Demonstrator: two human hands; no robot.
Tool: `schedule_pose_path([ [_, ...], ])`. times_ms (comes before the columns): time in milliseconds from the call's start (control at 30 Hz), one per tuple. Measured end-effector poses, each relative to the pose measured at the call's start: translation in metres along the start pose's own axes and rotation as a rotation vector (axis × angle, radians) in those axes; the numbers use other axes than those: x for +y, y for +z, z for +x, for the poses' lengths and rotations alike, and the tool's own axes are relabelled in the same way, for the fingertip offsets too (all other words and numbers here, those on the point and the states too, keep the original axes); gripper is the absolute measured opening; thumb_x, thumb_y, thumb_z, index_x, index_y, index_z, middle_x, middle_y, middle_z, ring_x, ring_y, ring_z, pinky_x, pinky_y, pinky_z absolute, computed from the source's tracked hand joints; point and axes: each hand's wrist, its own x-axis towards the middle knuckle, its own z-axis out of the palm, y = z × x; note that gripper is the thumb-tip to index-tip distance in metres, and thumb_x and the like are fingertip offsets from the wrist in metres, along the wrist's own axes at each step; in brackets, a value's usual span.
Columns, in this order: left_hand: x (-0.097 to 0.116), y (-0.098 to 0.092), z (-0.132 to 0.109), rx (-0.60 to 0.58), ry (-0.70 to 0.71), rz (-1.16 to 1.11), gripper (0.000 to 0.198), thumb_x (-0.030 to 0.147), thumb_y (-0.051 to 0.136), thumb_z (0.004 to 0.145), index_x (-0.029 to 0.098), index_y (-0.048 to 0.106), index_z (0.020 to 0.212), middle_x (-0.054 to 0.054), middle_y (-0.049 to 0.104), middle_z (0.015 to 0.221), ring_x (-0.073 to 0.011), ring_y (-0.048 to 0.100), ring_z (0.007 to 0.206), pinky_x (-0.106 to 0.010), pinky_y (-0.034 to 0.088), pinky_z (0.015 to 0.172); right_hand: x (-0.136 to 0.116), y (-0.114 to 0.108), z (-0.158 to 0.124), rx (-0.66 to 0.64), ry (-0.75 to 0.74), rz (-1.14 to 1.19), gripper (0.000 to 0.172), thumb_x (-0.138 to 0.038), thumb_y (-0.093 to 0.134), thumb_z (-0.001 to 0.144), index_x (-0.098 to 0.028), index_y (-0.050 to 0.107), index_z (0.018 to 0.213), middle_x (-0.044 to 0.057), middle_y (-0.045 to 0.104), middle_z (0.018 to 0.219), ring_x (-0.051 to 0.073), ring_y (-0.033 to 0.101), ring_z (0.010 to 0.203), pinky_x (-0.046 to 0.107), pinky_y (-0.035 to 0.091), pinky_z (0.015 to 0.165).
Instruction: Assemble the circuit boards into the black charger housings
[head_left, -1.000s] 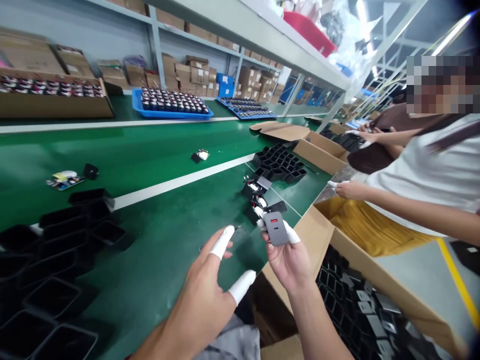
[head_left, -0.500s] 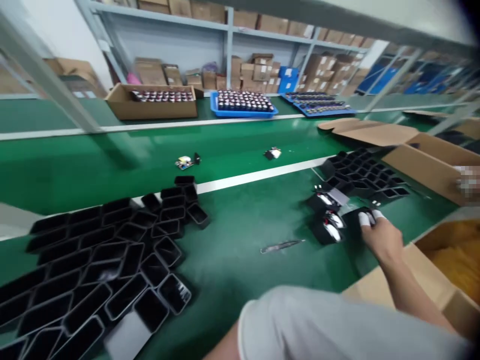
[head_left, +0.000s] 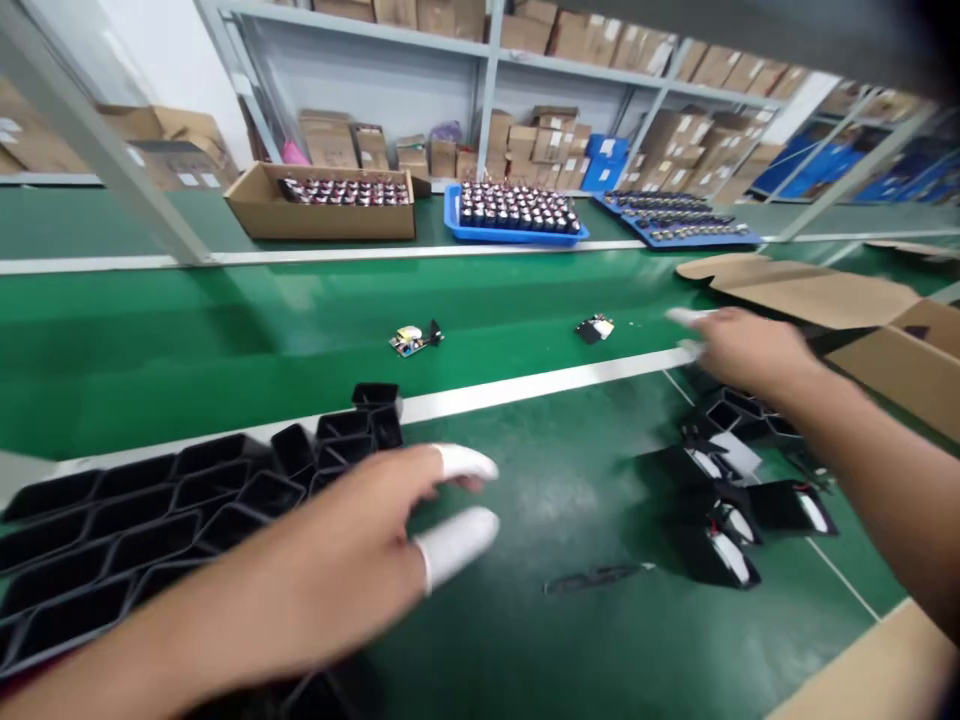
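My left hand (head_left: 390, 530), with white finger cots on thumb and forefinger, hovers over the green bench, its fingers apart and nothing between them. Below and left of it stand many open black plastic cases (head_left: 142, 530). My right hand (head_left: 742, 345), also in white finger cots, reaches out at the right, fingers stretched and holding nothing visible. Left of it a small circuit board with black and white parts (head_left: 596, 328) lies on the green belt. Another circuit board (head_left: 415, 340) lies farther left. Nearer me are several black cases with white parts inside (head_left: 727, 555).
A dark pen-like tool (head_left: 598, 578) lies mid-bench. Beyond the belt stand a cardboard box of parts (head_left: 322, 220), a blue tray of black units (head_left: 517, 236) and blue trays of boards (head_left: 697, 238). An open carton (head_left: 900, 360) is at the right.
My left hand has come into view over the bench. My right hand has let go of a black case, now among the filled ones, and moved forward toward the belt. The view has shifted.
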Motion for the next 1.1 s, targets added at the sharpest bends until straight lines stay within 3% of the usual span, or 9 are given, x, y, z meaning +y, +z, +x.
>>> schedule_pose_path([
  [100, -0.033, -0.029, 0.076, -0.054, -0.114, 0.502, 0.043, 0.032, 0.061, 0.084, 0.020, 0.065, 0.125, -0.012, 0.070, 0.121, -0.0334, 0.066, 0.112, -0.043, 0.053, 0.095, -0.001, 0.031, 0.054, -0.151, -0.111, -0.089, 0.015, -0.028, 0.065, 0.095, -0.016, 0.068, 0.103, 0.007, 0.068, 0.117, 0.024, 0.063, 0.114, 0.049, 0.050, 0.101],
  [167, -0.052, -0.037, 0.122, -0.055, -0.181, 0.579, 0.046, 0.031, 0.064, 0.083, 0.013, 0.063, 0.125, -0.018, 0.067, 0.122, -0.0355, 0.065, 0.111, -0.044, 0.052, 0.095, 0.000, 0.057, 0.080, -0.208, -0.174, -0.106, 0.015, -0.028, 0.067, 0.094, -0.015, 0.069, 0.101, 0.007, 0.069, 0.116, 0.025, 0.062, 0.116, 0.051, 0.048, 0.103],
  [333, -0.087, -0.018, 0.203, -0.121, -0.294, 0.641, 0.047, 0.036, 0.072, 0.086, 0.015, 0.059, 0.126, -0.014, 0.061, 0.129, -0.0303, 0.060, 0.115, -0.048, 0.052, 0.095, 0.024, 0.098, 0.113, -0.293, -0.250, -0.158, 0.013, -0.028, 0.066, 0.094, -0.015, 0.068, 0.096, 0.006, 0.070, 0.108, 0.023, 0.065, 0.108, 0.046, 0.052, 0.097],
  [467, -0.101, 0.002, 0.240, -0.115, -0.351, 0.621, 0.039, 0.036, 0.064, 0.095, 0.017, 0.058, 0.128, -0.011, 0.061, 0.130, -0.0263, 0.063, 0.112, -0.049, 0.053, 0.095, 0.044, 0.090, 0.114, -0.287, -0.232, -0.255, 0.012, -0.027, 0.066, 0.094, -0.016, 0.068, 0.100, 0.006, 0.068, 0.112, 0.023, 0.064, 0.109, 0.045, 0.052, 0.096],
  [600, -0.094, 0.002, 0.255, -0.127, -0.389, 0.579, 0.040, 0.037, 0.064, 0.095, 0.017, 0.057, 0.129, -0.011, 0.062, 0.128, -0.0261, 0.064, 0.110, -0.048, 0.055, 0.093, 0.032, 0.063, 0.100, -0.219, -0.192, -0.280, 0.009, -0.018, 0.073, 0.083, -0.014, 0.066, 0.085, 0.009, 0.068, 0.106, 0.026, 0.060, 0.112, 0.046, 0.045, 0.100],
  [700, -0.069, 0.003, 0.241, -0.181, -0.362, 0.533, 0.039, 0.038, 0.064, 0.095, 0.016, 0.058, 0.127, -0.011, 0.064, 0.123, -0.0239, 0.067, 0.103, -0.044, 0.058, 0.087, 0.005, 0.031, 0.077, -0.151, -0.151, -0.218, 0.015, -0.017, 0.076, 0.073, -0.015, 0.063, 0.079, 0.018, 0.069, 0.101, 0.030, 0.061, 0.108, 0.044, 0.041, 0.094],
  [800, -0.028, 0.016, 0.195, -0.263, -0.238, 0.487, 0.038, 0.038, 0.066, 0.093, 0.016, 0.060, 0.123, -0.009, 0.067, 0.119, -0.0224, 0.068, 0.100, -0.040, 0.058, 0.084, -0.033, -0.008, 0.040, -0.076, -0.089, -0.043, 0.029, -0.031, 0.075, 0.077, -0.016, 0.063, 0.099, 0.016, 0.071, 0.102, 0.026, 0.067, 0.094, 0.043, 0.046, 0.085],
  [967, 0.031, 0.063, 0.091, -0.350, -0.045, 0.529, 0.043, 0.028, 0.077, 0.078, 0.011, 0.064, 0.115, -0.011, 0.072, 0.102, -0.0258, 0.069, 0.091, -0.043, 0.055, 0.083, -0.115, -0.062, -0.061, 0.039, -0.031, 0.879, 0.051, -0.040, 0.086, 0.062, -0.024, 0.067, 0.106, 0.012, 0.073, 0.105, 0.028, 0.070, 0.095, 0.050, 0.047, 0.098],
  [1100, 0.037, 0.072, 0.030, -0.249, 0.033, 0.588, 0.037, 0.029, 0.078, 0.074, 0.011, 0.069, 0.105, -0.014, 0.071, 0.097, -0.0305, 0.067, 0.093, -0.042, 0.051, 0.086, -0.160, -0.073, -0.151, 0.054, -0.026, 1.290, 0.043, -0.041, 0.090, 0.055, -0.025, 0.076, 0.092, 0.012, 0.074, 0.101, 0.035, 0.070, 0.098, 0.061, 0.049, 0.101],
])
